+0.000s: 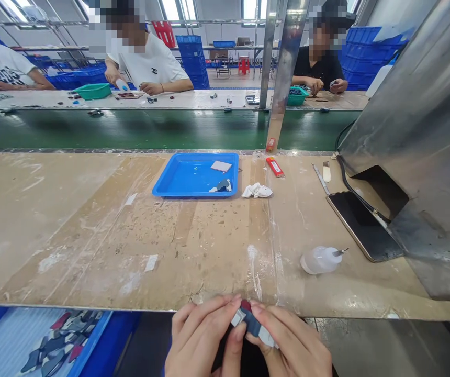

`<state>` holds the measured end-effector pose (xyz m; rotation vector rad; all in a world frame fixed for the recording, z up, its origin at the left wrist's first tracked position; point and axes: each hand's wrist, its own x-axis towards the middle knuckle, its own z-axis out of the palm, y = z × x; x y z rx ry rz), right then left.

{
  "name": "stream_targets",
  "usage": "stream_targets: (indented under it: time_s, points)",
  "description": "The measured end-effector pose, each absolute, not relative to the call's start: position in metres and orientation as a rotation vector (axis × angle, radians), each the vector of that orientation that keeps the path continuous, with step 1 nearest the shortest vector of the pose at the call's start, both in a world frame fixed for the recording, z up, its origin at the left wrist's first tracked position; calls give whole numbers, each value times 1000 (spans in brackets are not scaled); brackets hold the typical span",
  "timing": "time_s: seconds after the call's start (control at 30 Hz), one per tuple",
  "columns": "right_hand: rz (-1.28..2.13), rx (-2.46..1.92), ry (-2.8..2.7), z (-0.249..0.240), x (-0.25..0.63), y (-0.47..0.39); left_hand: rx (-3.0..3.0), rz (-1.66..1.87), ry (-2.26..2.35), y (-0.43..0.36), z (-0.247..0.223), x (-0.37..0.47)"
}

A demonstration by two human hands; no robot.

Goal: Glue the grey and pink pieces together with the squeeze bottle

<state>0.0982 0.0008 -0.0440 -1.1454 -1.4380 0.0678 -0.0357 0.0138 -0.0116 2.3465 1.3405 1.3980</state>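
Observation:
My left hand [201,335] and my right hand [293,340] meet just off the front edge of the table, both closed on one small part [252,323]. It is blue-grey with white sections and a dark red tip, and looks like moulded plastic; my fingers hide some of it. The left fingertips pinch its white and red end, while the right thumb and fingers grip the other side. Further back lies a blue tray [181,175] holding a pale flat piece [221,166] and a grey-and-white part [222,186].
A squeeze bottle with a metal tip [321,260] lies at right, near a phone [364,225]. Crumpled tissue [257,190] and a red lighter [274,167] sit beside the tray. Lower left, a bin [9,335] holds several similar parts. People work across the green conveyor [131,128].

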Motion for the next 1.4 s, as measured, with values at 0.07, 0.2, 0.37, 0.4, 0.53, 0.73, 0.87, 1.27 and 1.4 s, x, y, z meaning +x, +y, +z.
stream_targets:
  time_s: [0.07,0.2,0.37,0.4,0.53,0.73,0.87,1.27,1.4]
  points:
    - [94,-1136,-1518,-49,105,0,2366,1296,1185,27,-13,-39]
    - [69,-1202,-1507,-59,131,-16,2444,1199,1022,61,-15,-44]
    - [111,-1652,-1032,-53,183,-28,2519,1021,909,82,-17,-46]
    - [179,-1704,-1009,-49,191,-24,2500,969,893,81,-17,-46]
    - [523,-1701,-1145,-34,207,10,2421,916,1004,69,-14,-41]
    - [692,-1668,-1367,-44,212,33,2402,1088,1230,57,-27,-36]
    - [865,-1542,-1210,-45,213,24,2289,1169,1296,57,-34,-34]
    - [1013,-1232,-843,-35,198,11,2521,1405,1161,55,-42,-30]
    - [1029,-1091,-879,-39,205,16,2522,1335,1161,51,-46,-33]
